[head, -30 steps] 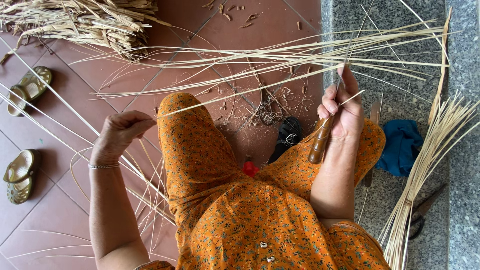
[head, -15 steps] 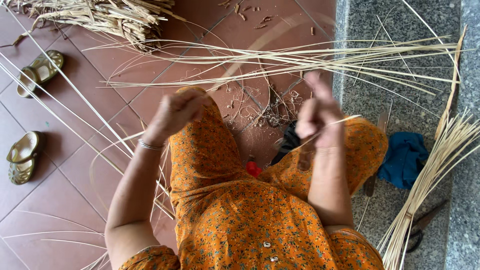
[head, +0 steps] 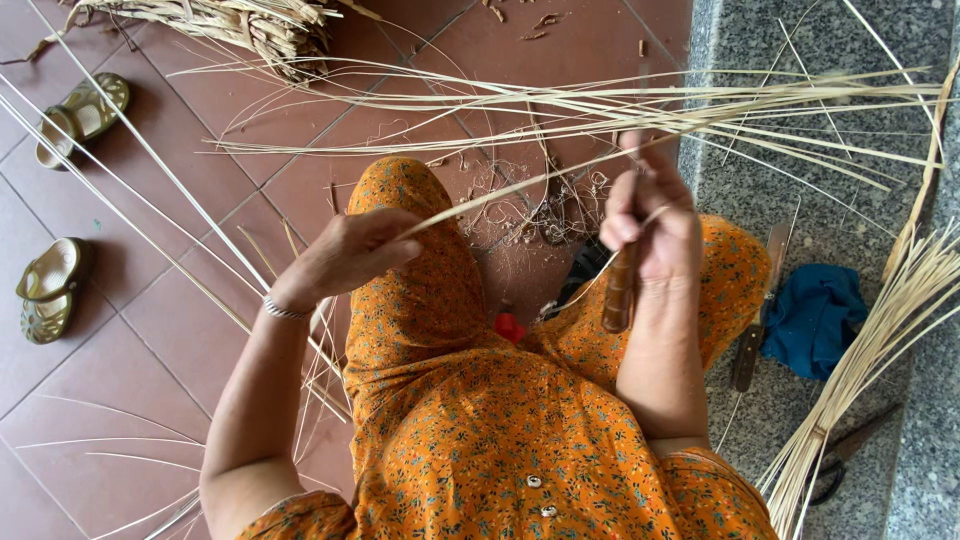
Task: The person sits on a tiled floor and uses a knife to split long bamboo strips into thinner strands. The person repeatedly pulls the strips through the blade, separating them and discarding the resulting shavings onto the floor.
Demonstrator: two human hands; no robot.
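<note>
Reddish-brown tiled floor (head: 150,330) fills the left of the view and meets a grey speckled stone step (head: 760,50) on the right, and a person in an orange flowered dress sits across the join. One pale bamboo strip (head: 480,197) runs slantwise between the two hands, above the raised knee. The left hand (head: 355,250) is closed around its lower end, fingers curled over it. The right hand (head: 650,225) is clenched on a knife with a brown wooden handle (head: 620,290), and the strip passes by its fingers; the blade itself cannot be made out.

By its look the strip is very light, thin and springy, bowing under its own length. It would likely bend easily yet split or kink if folded hard, and its cut edges may be sharp. A hold near the end, pinched flat between thumb and fingers, seems safest.

It is straw-coloured, long, narrow and smooth. More such strips (head: 700,100) fan across the floor near the far edge, with a bundle (head: 880,320) at the right. Curled shavings (head: 520,200) lie beyond the knee, two sandals (head: 50,290) at the left edge, a blue cloth (head: 815,320) on the step.
</note>
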